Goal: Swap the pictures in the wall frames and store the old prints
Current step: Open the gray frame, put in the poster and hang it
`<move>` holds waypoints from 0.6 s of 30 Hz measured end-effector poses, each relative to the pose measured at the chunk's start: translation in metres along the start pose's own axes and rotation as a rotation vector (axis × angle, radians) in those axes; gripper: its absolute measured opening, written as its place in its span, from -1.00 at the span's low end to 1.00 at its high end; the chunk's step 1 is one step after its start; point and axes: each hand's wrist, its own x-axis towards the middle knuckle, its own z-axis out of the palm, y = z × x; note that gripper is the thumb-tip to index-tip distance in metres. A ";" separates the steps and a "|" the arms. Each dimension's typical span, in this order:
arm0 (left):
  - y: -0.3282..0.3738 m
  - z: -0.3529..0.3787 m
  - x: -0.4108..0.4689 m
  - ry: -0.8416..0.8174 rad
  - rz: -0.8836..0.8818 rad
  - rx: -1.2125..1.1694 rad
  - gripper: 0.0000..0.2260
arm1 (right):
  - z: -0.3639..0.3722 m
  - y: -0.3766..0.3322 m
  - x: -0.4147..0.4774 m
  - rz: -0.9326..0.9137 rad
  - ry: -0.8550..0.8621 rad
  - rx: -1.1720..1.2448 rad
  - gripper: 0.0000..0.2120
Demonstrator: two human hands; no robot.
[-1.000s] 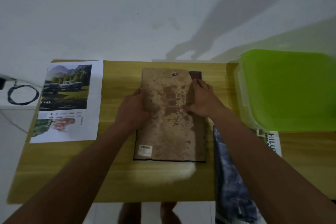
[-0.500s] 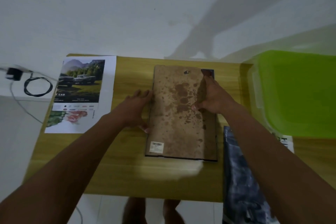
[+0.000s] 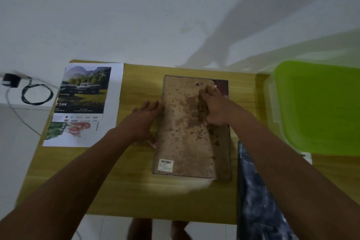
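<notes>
one change, left hand [image 3: 147, 121] now spread beside frame [image 3: 222, 88], right hand [image 3: 214, 107] pinching backing [image 3: 183, 134]

Bare forearms [image 3: 87, 163], bare left hand [image 3: 145, 121], right hand [image 3: 214, 108]

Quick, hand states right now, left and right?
Left hand: open, straight fingers against the left edge of the stained brown backing board.
Right hand: fingers curled on that board; grip cannot be told.
</notes>
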 end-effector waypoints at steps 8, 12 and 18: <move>0.012 0.000 -0.001 0.010 0.034 -0.003 -0.05 | 0.004 0.005 -0.002 -0.068 0.049 0.017 -0.05; 0.017 0.013 0.001 0.061 0.041 0.119 0.07 | 0.025 0.009 -0.025 -0.083 0.244 0.020 -0.28; 0.022 0.017 0.002 0.071 0.053 0.120 0.10 | 0.062 0.004 -0.065 -0.035 0.049 0.052 0.18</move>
